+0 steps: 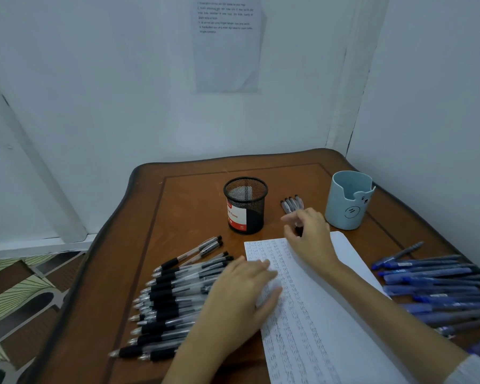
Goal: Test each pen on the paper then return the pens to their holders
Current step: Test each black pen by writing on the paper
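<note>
Right hand (309,236) over far end of paper (316,314), fingers loosely spread toward small cluster of black pens (292,204); dark shape under thumb, so cannot tell whether pen is held. Left hand (241,292) flat, fingers straight, pressing paper's left edge beside row of black pens (172,289) near table's (178,206) left edge. Mesh holder (245,206) and blue cup (348,200) flank cluster toward far edge. Blue pens (438,284) along right edge. Step judged: picking one pen. Pinch single barrel, lift clear of neighbours, keep left palm down so sheet stays put.
</note>
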### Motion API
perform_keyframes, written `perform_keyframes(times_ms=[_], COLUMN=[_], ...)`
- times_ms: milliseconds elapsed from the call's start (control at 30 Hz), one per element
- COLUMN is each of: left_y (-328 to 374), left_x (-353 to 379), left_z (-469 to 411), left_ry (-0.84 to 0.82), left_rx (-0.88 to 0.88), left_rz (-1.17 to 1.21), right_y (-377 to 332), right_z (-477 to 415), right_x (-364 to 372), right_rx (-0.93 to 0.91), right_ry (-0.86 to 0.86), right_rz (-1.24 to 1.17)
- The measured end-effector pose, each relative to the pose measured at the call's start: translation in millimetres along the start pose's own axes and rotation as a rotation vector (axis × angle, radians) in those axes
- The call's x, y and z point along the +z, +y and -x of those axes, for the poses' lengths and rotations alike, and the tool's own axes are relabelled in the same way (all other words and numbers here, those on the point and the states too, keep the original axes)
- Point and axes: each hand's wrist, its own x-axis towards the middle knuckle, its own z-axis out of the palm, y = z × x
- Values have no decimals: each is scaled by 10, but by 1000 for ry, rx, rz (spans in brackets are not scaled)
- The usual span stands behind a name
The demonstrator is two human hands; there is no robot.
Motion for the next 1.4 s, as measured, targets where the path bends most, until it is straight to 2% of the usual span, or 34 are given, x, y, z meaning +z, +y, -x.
perform_keyframes(times_ms=[100, 200, 300, 433, 533, 667, 800, 900, 1000, 1067, 1333, 1400], left_y=[-62, -200, -306, -353, -342, -309, -228, -135, -68, -17, 109, 96], left_x=[-149, -257, -334, -415, -427, -432, -415, -358, -263, -210, -4, 39], left_z=[87, 245, 416, 565, 630, 665, 656, 591, 518, 462, 167, 83], left_ry=[203, 299, 304, 281, 276, 323, 434, 446, 369, 309, -20, -85], left_rx=[-132, -236, -311, -356, -378, -350, -304, -238, -186, -148, -40, -26], left_rz=[92, 76, 54, 51, 59, 66, 72, 71, 58, 64, 15, -19], right_y=[-235, -498, -645, -713, -721, -697, -617, -536, -390, -281, 44, 100], right_z=[215, 391, 505, 560, 599, 614, 515, 399, 289, 240, 255, 259], right_x=[-57, -119, -86, -13, -7, -124, -344, -515, -643, -715, -823, -828], right_rx=[-49, -52, -64, -37, -47, 18, 270, 472, 637, 702, 700, 685], right_ry=[-170, -375, -508, -549, -518, -442, -329, -203, -84, -65, -62, -49], right_rz=[-218, -443, -428, -359, -370, -591, -996, -1291, -1533, -1599, -1673, -1603])
